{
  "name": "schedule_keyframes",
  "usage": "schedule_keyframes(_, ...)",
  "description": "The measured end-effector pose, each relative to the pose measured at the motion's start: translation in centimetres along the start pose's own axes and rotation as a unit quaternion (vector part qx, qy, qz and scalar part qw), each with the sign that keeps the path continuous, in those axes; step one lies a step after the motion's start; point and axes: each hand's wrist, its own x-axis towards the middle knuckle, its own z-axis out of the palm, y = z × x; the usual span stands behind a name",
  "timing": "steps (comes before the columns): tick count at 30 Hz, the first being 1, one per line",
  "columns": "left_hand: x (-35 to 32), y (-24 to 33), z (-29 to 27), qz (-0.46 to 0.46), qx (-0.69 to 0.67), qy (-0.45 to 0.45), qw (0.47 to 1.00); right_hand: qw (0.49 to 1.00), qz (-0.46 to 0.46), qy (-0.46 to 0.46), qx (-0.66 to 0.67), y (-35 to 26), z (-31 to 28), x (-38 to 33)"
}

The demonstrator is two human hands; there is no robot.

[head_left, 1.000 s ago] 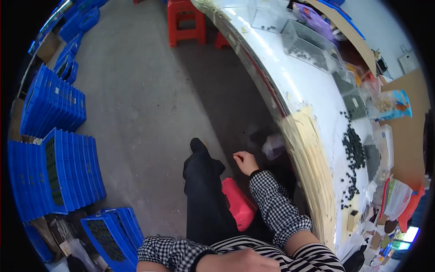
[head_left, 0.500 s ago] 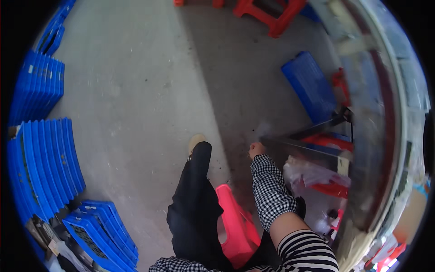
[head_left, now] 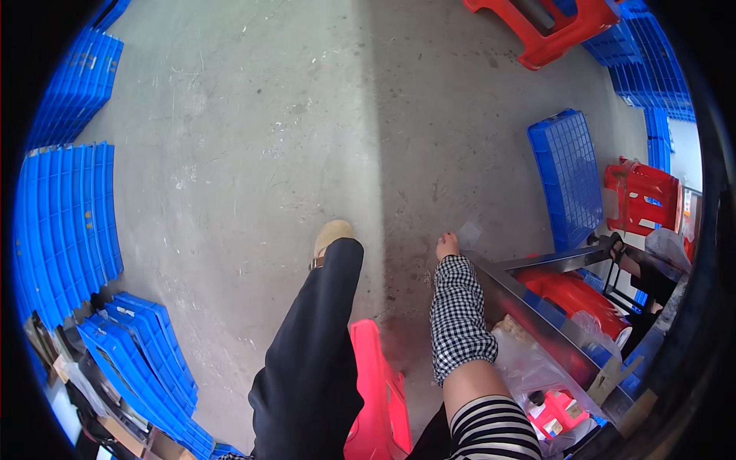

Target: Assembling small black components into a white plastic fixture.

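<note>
Seen just right of the frame's centre, at the end of a checked sleeve (head_left: 460,310): the right hand (head_left: 448,245), foreshortened, with fingers apparently curled (too small to be sure; cannot tell whether closed on anything). Cannot tell the state of the left hand, out of view. Nearest to the right hand, a translucent scrap (head_left: 469,234) on the floor (head_left: 253,153), just to the right and slightly higher in the frame; cannot tell whether touching. Blocking the way at lower right, a metal bar (head_left: 514,310) slanting down from beside the hand, with a translucent bag (head_left: 529,360) below. At lower centre, a pink stool (head_left: 368,383) beside a dark trouser leg (head_left: 307,360). Farther off at right, a blue crate (head_left: 567,176); along the left edge, stacked blue crates (head_left: 69,222).
</note>
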Motion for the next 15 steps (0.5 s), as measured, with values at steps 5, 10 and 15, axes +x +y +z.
schedule_keyframes(5,-0.3,0.2,0.6,-0.021,-0.008,0.026,0.999,0.999,-0.009,0.026,-0.020,0.0,1.0,-1.5)
schedule_keyframes(10,-0.8,2.2,1.9,-0.021,-0.020,0.013,0.999,0.990,-0.034,0.095,0.103,-1.7,0.1,-6.0)
schedule_keyframes(15,-2.3,5.0,5.1,-0.021,-0.037,-0.036,0.998,0.955,-0.135,0.127,0.234,-4.0,0.9,-16.4)
